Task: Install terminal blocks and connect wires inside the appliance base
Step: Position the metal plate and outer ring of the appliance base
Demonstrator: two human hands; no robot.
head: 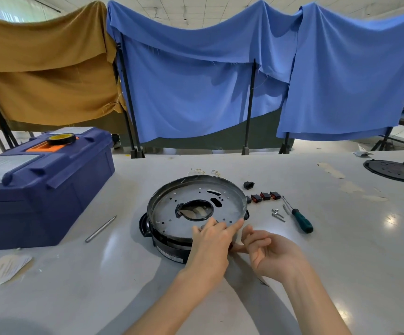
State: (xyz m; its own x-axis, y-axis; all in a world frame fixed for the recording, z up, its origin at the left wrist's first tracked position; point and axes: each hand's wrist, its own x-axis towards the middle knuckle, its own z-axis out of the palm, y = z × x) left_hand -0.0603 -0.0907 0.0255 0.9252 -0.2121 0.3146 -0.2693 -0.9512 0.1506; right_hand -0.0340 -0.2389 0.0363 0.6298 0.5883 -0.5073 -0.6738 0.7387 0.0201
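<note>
Left hand (210, 240) on appliance base (172, 204), screwdriver (302, 220) right, blue toolbox (51, 189) left

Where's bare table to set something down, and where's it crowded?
Widest bare patch: right, between the screwdriver and the black disc. Another: near edge, between the paper tag and the left forearm. Crowded: right of the base, with blocks and screws. Only a rod lies between toolbox and base.
</note>
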